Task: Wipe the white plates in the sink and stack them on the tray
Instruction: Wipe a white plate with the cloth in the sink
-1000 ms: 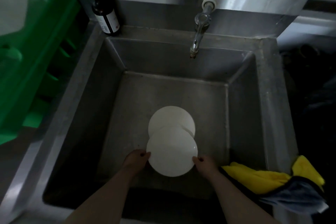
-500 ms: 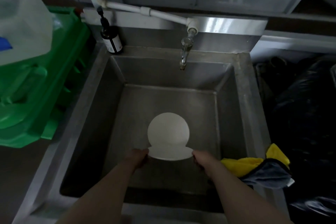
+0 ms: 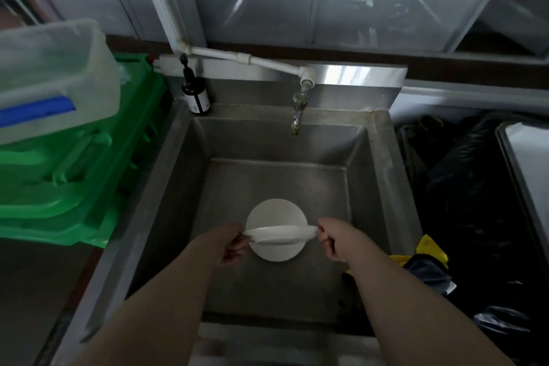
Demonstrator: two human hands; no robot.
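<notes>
I hold a white plate (image 3: 282, 235) level above the steel sink (image 3: 178, 157), seen nearly edge-on. My left hand (image 3: 228, 242) pinches its left rim and my right hand (image 3: 335, 239) pinches its right rim. Below it a second white plate (image 3: 274, 212) lies flat on the sink floor, partly hidden by the lifted one. A yellow and grey cloth (image 3: 427, 261) is draped over the sink's right rim, beside my right forearm. A steel tray (image 3: 525, 163) shows at the far right edge.
A tap (image 3: 297, 110) hangs over the sink's back wall, with a dark pump bottle (image 3: 197, 95) at the back left corner. Green crates (image 3: 71, 169) with a clear plastic box (image 3: 50, 74) on top stand left. Black bags (image 3: 463, 187) fill the gap right of the sink.
Both hands have lifted the top plate off the other and raised it, tilting it from face-up to edge-on. The view has pulled back and up.
</notes>
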